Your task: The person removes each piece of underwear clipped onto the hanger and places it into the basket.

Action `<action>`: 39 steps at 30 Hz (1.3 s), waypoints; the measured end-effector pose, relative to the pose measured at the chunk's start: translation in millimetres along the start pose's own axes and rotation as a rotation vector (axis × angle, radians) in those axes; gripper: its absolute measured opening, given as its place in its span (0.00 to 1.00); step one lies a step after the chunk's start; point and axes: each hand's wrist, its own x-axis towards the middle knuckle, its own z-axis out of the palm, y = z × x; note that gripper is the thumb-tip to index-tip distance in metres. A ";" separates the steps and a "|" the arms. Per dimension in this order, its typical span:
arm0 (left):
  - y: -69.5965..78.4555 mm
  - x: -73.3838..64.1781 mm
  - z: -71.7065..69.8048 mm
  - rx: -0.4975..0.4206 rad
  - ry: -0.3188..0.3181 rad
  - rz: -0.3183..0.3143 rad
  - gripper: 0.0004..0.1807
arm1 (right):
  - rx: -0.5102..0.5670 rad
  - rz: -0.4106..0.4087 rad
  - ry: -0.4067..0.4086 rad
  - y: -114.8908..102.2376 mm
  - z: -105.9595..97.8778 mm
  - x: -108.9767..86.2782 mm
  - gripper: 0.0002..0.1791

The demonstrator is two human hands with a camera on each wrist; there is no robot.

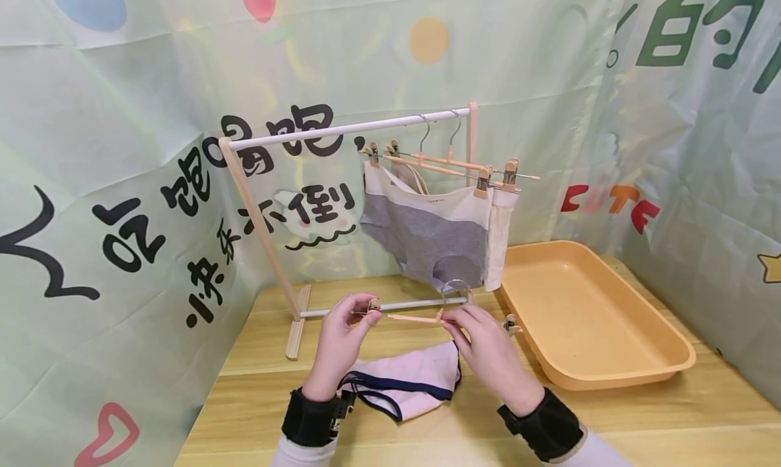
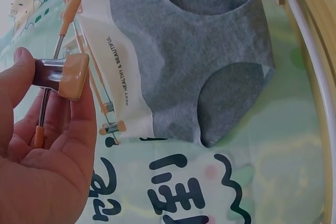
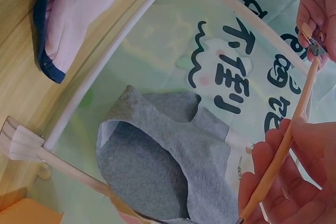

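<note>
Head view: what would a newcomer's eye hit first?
Probably the grey fabric underpants with a white waist, hanging from the white-railed rack with pale posts at the centre. Next, the large rectangular orange-yellow tray on the pale wooden table, at the right. In front of the rack, the left hand and right hand hold a peach-coloured clip hanger, while pink, navy-trimmed fabric briefs lie between the wrists.
</note>
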 end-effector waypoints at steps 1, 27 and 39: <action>-0.5 0.0 -0.2 -0.006 -0.002 -0.007 0.12 | 0.001 0.000 -0.001 0.1 0.0 0.1 0.06; -20.4 -0.4 -3.1 -0.036 -0.111 -0.087 0.13 | -0.020 -0.006 -0.002 1.0 -2.2 1.3 0.05; -19.7 -0.9 -3.1 0.003 -0.127 -0.109 0.12 | -0.020 -0.028 0.008 2.1 -2.3 1.6 0.05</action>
